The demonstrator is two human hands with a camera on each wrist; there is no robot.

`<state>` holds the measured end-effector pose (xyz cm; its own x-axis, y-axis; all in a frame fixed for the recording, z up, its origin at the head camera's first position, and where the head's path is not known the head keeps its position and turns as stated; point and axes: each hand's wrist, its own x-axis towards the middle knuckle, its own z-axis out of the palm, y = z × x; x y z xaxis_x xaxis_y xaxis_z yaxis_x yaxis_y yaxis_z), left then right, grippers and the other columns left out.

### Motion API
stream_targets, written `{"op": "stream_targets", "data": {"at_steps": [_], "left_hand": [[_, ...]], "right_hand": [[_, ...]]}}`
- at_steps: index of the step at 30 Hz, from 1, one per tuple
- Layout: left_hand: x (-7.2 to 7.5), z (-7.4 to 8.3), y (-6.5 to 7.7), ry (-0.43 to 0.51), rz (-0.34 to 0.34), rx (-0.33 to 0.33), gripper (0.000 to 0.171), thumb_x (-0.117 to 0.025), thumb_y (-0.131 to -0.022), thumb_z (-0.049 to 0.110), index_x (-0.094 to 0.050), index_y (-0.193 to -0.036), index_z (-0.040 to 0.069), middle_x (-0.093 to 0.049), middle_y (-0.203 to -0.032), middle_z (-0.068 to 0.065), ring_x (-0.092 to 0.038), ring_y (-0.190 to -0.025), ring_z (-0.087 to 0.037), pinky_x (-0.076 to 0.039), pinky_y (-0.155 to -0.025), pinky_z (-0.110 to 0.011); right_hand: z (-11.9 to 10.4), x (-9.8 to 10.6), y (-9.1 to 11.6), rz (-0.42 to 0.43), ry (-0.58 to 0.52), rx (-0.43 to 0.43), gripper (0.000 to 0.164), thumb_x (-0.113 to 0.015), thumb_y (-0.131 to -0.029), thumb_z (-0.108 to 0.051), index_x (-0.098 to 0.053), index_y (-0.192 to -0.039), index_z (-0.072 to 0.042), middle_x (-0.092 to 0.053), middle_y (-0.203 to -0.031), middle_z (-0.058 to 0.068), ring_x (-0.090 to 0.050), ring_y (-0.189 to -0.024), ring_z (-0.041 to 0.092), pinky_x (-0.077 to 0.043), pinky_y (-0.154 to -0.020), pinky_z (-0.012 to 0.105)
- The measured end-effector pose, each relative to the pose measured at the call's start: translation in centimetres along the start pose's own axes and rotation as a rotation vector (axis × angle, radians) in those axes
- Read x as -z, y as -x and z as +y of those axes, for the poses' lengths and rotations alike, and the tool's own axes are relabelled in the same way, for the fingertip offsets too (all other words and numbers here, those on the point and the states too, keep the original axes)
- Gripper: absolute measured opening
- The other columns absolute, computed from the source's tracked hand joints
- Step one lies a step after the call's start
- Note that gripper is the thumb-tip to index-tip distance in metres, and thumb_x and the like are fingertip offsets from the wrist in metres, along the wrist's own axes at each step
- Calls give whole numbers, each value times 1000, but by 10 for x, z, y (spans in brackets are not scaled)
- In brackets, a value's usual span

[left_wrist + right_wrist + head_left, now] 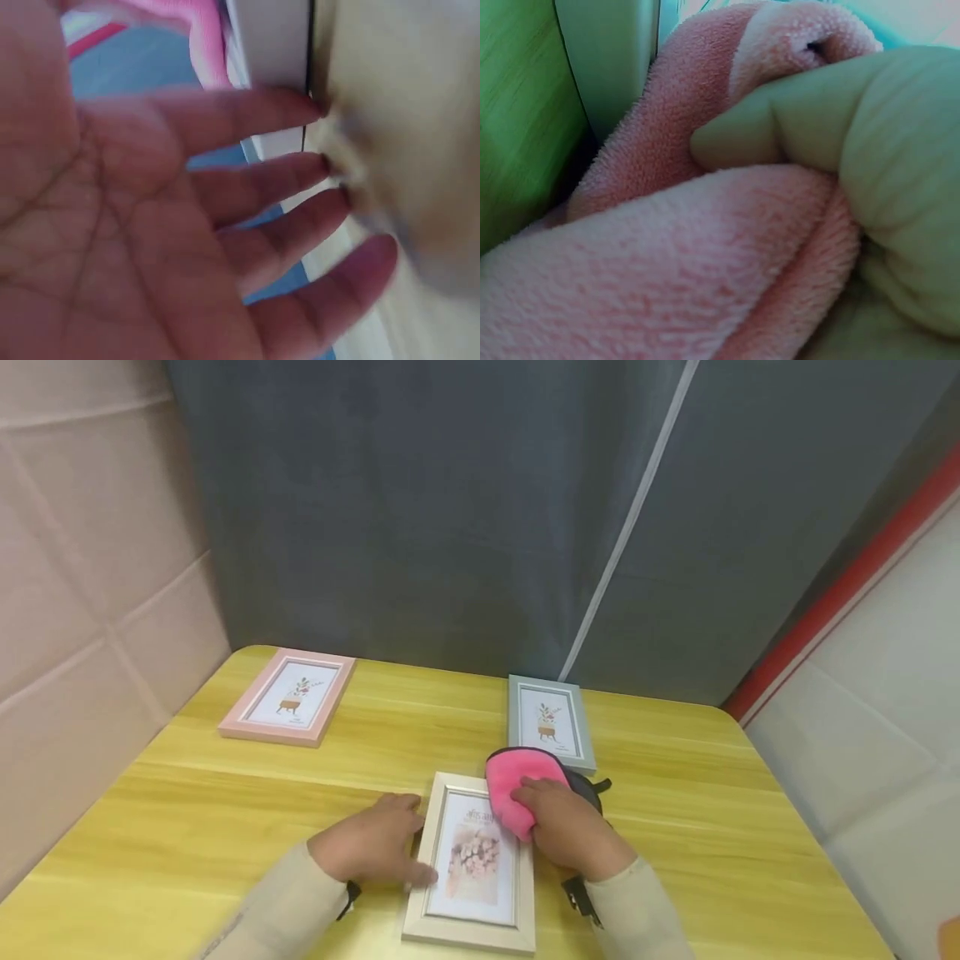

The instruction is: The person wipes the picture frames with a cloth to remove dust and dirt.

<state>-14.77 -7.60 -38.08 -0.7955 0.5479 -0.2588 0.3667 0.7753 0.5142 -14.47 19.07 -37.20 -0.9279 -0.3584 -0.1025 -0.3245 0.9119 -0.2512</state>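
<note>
A cream picture frame (472, 930) with a blossom print lies flat at the near middle of the table. My left hand (381, 843) is at its left side, thumb over the border; in the left wrist view its fingers (247, 187) extend loosely, tips by the frame's edge (274, 45). My right hand (573, 827) grips a pink fleecy cloth (517, 777) with a dark rim and dark backing, over the frame's upper right corner. The right wrist view shows the cloth (652, 247) bunched around the thumb, close against the pale frame edge (615, 60).
A pink picture frame (273, 732) lies at the back left of the yellow wood-grain table (187, 827). A grey-green picture frame (582, 727) lies at the back, just beyond the cloth. A dark grey panel (412, 527) rises behind the table, with pale padded walls (90, 610) beside it.
</note>
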Motion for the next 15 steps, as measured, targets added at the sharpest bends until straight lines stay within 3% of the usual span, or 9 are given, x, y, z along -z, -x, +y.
{"op": "stream_targets", "data": {"at_steps": [2,4,15], "left_hand": [[-4,-1,11,-29,-50,-19,89,-83,-74,50,-55,-136,-6,-33,-154,-26,-27,-142,-45,-30,-111,-57],[-8,-2,17,-32,-70,-33,95,-84,-72,50,-50,-139,-9,-25,-157,-28,-19,-144,-46,-26,-113,-57],[-12,-3,23,-30,-61,-51,100,-83,-70,52,-47,-140,-10,-21,-158,-28,-16,-145,-47,-25,-114,-57]], "right_hand": [[0,0,0,-3,3,1,40,-64,-90,-4,-65,-130,-6,-59,-138,11,-46,-135,31,-34,-112,47],[-1,1,0,-4,5,-3,40,-64,-90,-3,-65,-130,-7,-58,-139,10,-45,-136,30,-34,-112,46],[-12,4,6,15,129,-66,32,-69,-87,-6,-72,-118,-11,-69,-120,8,-60,-117,30,-48,-99,49]]}}
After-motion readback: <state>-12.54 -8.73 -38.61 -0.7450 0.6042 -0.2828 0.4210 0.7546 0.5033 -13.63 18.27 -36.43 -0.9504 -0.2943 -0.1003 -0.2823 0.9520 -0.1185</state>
